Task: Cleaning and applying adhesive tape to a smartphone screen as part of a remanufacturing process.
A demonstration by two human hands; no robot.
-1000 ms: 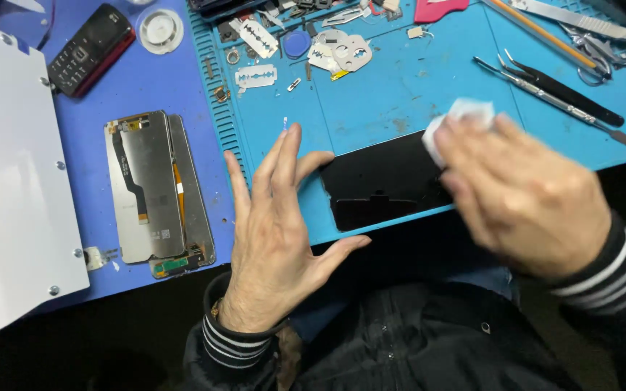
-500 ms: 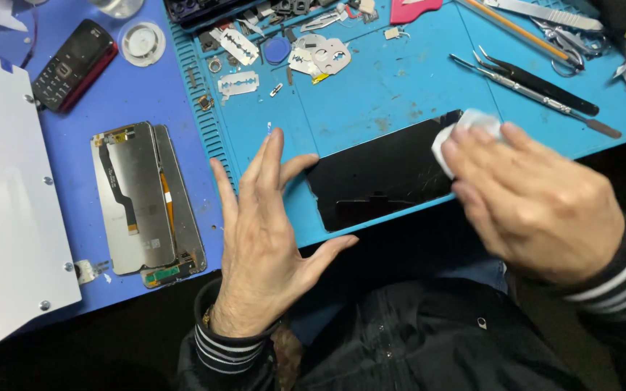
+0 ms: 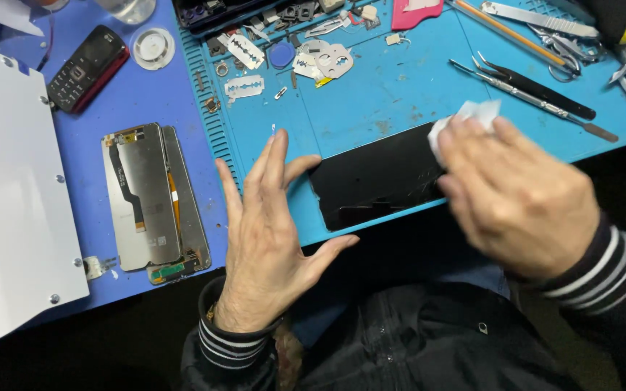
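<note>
Head view looks down on a blue counter (image 3: 146,94) with a teal ribbed work mat (image 3: 393,87) laid over it, strewn with razor blades (image 3: 243,87), tweezers (image 3: 530,83) and small parts. A black phone screen panel (image 3: 371,181), glossy and smudged, lies at the mat's near edge. The left hand (image 3: 269,239), its grip released and fingers spread, presses flat just beside it. The right hand (image 3: 516,195) pinches a white wipe (image 3: 472,116) against the panel's right end.
</note>
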